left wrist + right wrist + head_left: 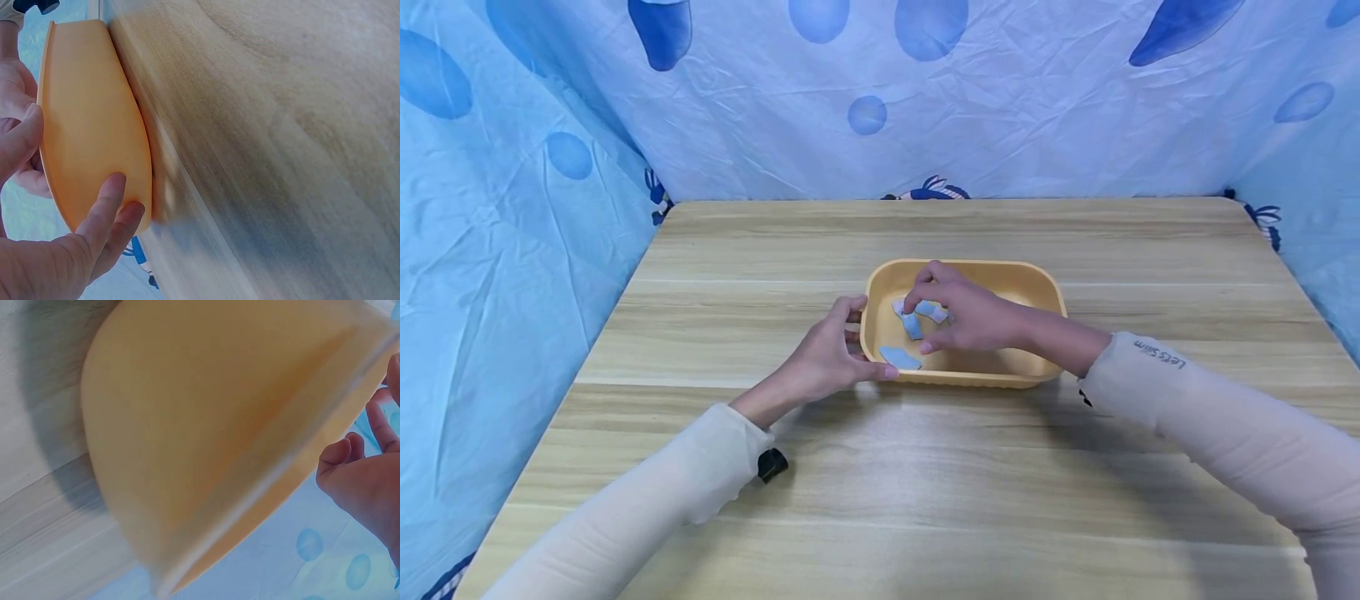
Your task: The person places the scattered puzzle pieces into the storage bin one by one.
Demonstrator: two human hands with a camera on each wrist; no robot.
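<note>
A shallow yellow-orange plastic tray [970, 380] with rounded corners stands on the table. My left hand [823, 358] holds its left end, thumb on the front rim and fingers against the outer side wall. Inside the tray my right hand [973, 317] reaches down with bent fingers, thumb and index finger apart over some flat pieces. One light blue piece [900, 358] lies by the front left corner. Near the index fingertip is a blue-and-pinkish piece [912, 325], and another such piece [934, 312] lies partly under the hand. The right wrist view shows the tray wall [187, 412] but hides the pieces.
The wood-grain table [850, 500] extends around the tray on all sides. Pale blue cloth [1037, 125] with darker blue spots hangs behind the table and along both sides. White sleeves [647, 492] cover the forearms.
</note>
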